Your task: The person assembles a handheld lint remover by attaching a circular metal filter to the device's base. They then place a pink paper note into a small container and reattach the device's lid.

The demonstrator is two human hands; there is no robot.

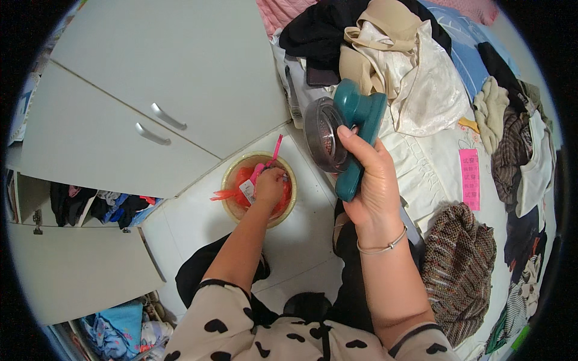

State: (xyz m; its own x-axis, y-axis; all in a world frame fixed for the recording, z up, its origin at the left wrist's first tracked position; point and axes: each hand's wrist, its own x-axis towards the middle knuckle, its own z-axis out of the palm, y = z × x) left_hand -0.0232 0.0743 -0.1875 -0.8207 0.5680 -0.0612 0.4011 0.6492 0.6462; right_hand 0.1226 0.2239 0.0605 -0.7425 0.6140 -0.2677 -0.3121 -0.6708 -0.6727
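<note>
My right hand (376, 180) is raised over the floor beside the bed, wrapped round a teal fabric shaver (372, 111). A dark see-through ring (314, 135) surrounds the shaver's round perforated head, which is turned to the left. Lower down, my left hand (271, 187) reaches into a round yellowish waste bin (224, 182) lined with a red plastic bag (241, 177). Its fingers are curled together beside a pink strip (278, 146) that sticks up above the rim. A white label (247, 191) lies by the wrist. What the left fingers grip is partly hidden.
Clothes cover the bed on the right: a beige bra (385, 27), a cream satin garment (430, 90) and a brown knitted piece (460, 274). Grey cabinet doors (120, 114) stand at the left, with filled shelves below. My legs flank the tiled floor (295, 240).
</note>
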